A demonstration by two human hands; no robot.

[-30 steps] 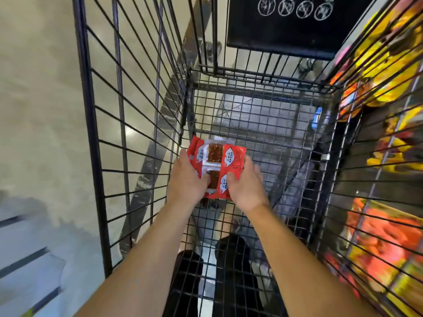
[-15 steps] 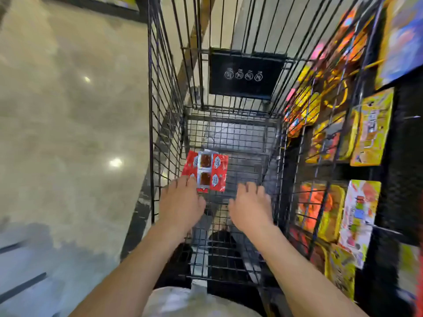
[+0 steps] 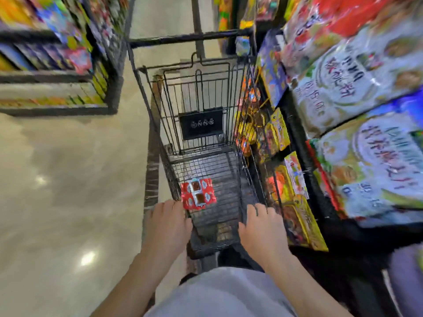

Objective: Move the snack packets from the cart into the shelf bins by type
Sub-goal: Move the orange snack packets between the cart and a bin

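Observation:
A red snack packet [image 3: 198, 194] with clear windows showing brown pieces is raised inside the black wire cart [image 3: 190, 69], near its left wall. My left hand [image 3: 168, 225] holds the packet by its lower left corner, with the fingertips hidden behind it. My right hand [image 3: 263, 227] holds nothing, and its fingers reach forward to the cart's right wall. The frame is blurred by head motion.
Shelves with big white and blue snack bags [image 3: 357, 72] and yellow packets [image 3: 297, 202] stand close along the cart's right side. A second shelf unit [image 3: 57, 65] stands at the far left across the polished floor [image 3: 68, 191]. A black sign [image 3: 201, 122] hangs on the cart's far end.
My right hand let go of the red packet and moved right to the cart's wall. My left hand alone keeps the packet. The view lifted, bringing the shelves into sight.

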